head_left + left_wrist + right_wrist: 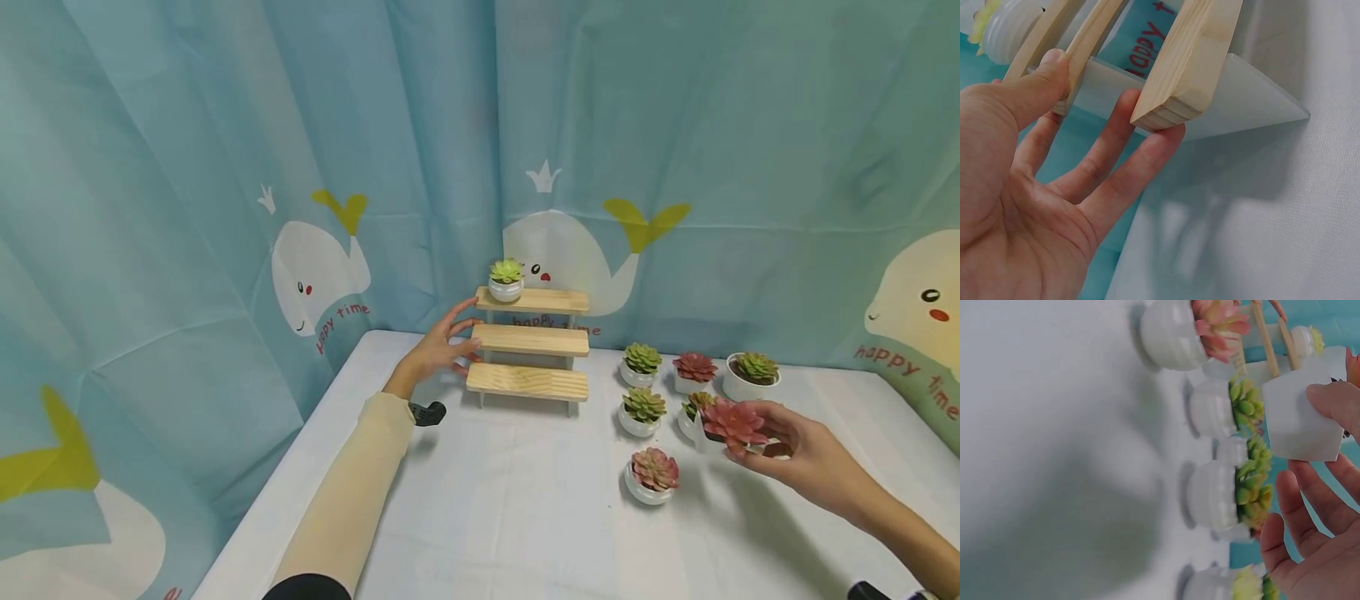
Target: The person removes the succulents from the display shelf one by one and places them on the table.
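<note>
A three-tier wooden stand (531, 340) with pale side panels stands near the back of the table. My left hand (435, 354) holds its left end; in the left wrist view the thumb (1047, 78) lies against the middle plank and two fingers touch the end of the bottom plank (1175, 103). A green succulent in a round white pot (506, 289) sits at the left of the top tier. To the right, my right hand (802, 454) grips an angular white pot (1304, 415) with a red succulent (733, 423), raised above the table.
Several potted succulents stand on the white cloth right of the stand: a pink one (654, 471) in front, green ones (642, 406) behind it, a red one (694, 368) and a wide-potted green one (753, 371) at the back. A blue whale-print curtain (442, 167) hangs behind the table.
</note>
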The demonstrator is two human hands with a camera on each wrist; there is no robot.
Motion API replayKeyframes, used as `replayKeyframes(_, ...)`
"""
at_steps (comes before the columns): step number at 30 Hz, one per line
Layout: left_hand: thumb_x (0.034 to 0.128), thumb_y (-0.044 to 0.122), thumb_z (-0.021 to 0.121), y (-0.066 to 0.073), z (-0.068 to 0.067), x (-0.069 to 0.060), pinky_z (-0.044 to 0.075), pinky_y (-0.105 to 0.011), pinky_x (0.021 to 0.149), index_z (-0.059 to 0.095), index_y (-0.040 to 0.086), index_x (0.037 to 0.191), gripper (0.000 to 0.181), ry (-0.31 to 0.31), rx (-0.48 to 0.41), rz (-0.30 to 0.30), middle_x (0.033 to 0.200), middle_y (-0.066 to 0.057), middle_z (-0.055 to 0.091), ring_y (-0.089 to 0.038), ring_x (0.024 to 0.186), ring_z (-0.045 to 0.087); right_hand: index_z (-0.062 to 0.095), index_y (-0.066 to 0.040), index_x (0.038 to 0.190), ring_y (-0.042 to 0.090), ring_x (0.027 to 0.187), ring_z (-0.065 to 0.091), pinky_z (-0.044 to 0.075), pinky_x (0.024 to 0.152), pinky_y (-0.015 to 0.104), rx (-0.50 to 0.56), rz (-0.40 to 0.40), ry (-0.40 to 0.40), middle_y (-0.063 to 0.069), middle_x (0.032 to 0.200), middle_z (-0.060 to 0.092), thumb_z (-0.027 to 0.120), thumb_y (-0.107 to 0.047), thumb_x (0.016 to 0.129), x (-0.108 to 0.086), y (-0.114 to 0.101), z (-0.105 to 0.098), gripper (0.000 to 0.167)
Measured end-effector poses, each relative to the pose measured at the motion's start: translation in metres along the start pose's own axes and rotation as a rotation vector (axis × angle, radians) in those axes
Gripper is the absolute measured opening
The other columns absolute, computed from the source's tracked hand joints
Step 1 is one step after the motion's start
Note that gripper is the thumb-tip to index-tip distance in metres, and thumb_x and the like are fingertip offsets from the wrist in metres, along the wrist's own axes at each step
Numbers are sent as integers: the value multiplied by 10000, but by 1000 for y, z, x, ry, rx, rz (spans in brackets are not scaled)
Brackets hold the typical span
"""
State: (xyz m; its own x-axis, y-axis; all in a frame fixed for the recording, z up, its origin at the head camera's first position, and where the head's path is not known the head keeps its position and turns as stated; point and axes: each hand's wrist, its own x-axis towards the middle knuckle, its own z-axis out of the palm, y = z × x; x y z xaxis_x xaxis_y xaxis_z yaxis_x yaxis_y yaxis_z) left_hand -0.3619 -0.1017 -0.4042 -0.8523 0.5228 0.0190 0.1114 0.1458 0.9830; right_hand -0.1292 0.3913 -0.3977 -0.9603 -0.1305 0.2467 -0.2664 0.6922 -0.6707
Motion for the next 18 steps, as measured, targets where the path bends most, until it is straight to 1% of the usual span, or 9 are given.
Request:
replayKeyframes(4, 1049, 151, 623, 0, 1, -1, 585, -593, 787, 216, 411, 1631, 756, -1, -5, 8, 1649, -105, 307, -476, 1106, 650, 580, 49, 1287, -58, 874, 641, 539, 687, 165, 15, 28, 10, -252, 1028, 631, 865, -69, 832, -9, 8, 6, 550)
replayKeyframes(8, 1049, 150, 622, 0, 0, -1, 582, -602, 792, 210, 404, 1634, 759, -4, -10, 8, 1648, -103, 311, -504, 1114, 637, 555, 94, 1298, -70, 877, 641, 529, 673, 166, 48, 69, 3, -296, 1026, 616, 853, -62, 843, -16, 17, 11, 566)
replayKeyframes(11, 1048, 156, 626, -1, 0, 0, 582, -600, 797, 215, 408, 1631, 756, -5, -15, 5, 1647, -98, 313, -513, 1122, 631, 538, 128, 1302, -73, 885, 645, 523, 675, 161, 77, 77, 1, -305, 1031, 625, 843, -27, 841, -21, 24, 14, 574)
replayKeyframes(18, 1049, 149, 623, -2, -1, 1, 593, -562, 770, 241, 420, 1620, 739, -8, -34, 9, 1643, -78, 325, -502, 1124, 635, 558, 107, 1264, -46, 872, 661, 530, 683, 159, 98, 94, -4, -262, 1011, 654, 838, -21, 847, -28, 35, 21, 518)
